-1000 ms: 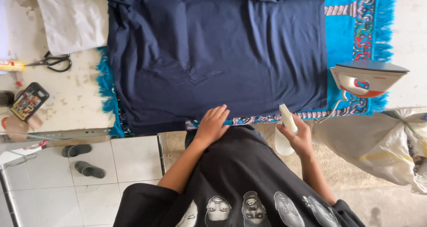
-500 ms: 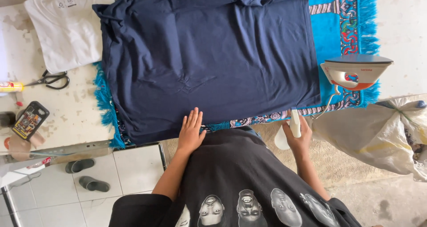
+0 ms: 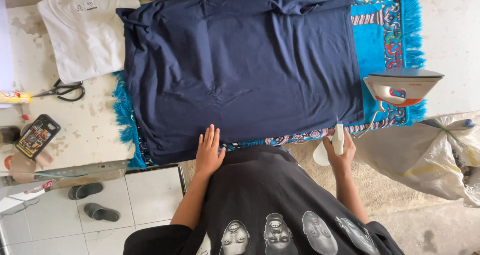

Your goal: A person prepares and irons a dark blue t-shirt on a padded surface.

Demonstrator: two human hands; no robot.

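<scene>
Navy shirt (image 3: 240,70): spread flat on blue patterned mat (image 3: 380,40), centre of desk (image 3: 90,125).
White shirt (image 3: 85,35): folded, upper left, neck label upward.
Iron (image 3: 400,86): upright, right mat edge.
Left hand (image 3: 208,152): flat, fingers spread, pressing shirt's near hem.
Right hand (image 3: 340,152): wrapped around white spray bottle (image 3: 336,144).

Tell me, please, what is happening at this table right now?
A person is standing at a table with a dark blue shirt spread flat over a patterned blue mat. Their left hand lies flat on the shirt's near edge, while the right hand holds a white spray bottle upright just off the edge. An iron stands on its heel at the right of the mat. A folded white shirt, scissors and a phone lie to the left.
</scene>
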